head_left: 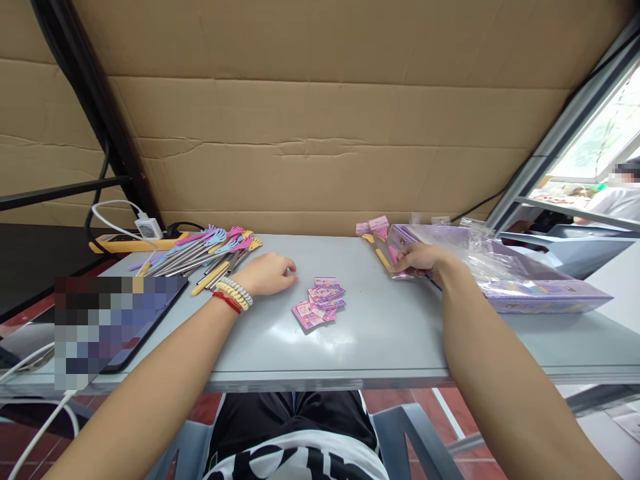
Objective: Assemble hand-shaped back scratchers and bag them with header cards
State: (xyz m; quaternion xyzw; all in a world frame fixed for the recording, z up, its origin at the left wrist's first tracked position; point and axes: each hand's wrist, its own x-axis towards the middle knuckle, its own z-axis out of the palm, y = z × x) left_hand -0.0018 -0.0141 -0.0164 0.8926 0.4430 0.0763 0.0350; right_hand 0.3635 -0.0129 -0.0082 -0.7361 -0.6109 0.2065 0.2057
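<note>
Your clear packet (376, 245) lies near the bench (390, 340)'s back edge, right of centre: pink printed header (373, 227) on top, a yellow hand-ended stick (383, 259) and some pink showing through the film. Your right hand (421, 259) has its lower end pinched, fingers nearly closed, and covers that corner; rest of the contents unreadable. Can't tell if packet touches the purple box (550, 293) beside it. Box runs toward the bench's right end, partly under clear film and your forearm. Your left hand (267, 275) is half-curled, palm side hidden, can't tell if it's holding anything. It sits between loose sticks (200, 250) at back left and overlapping pink cards (320, 307), print too small.
</note>
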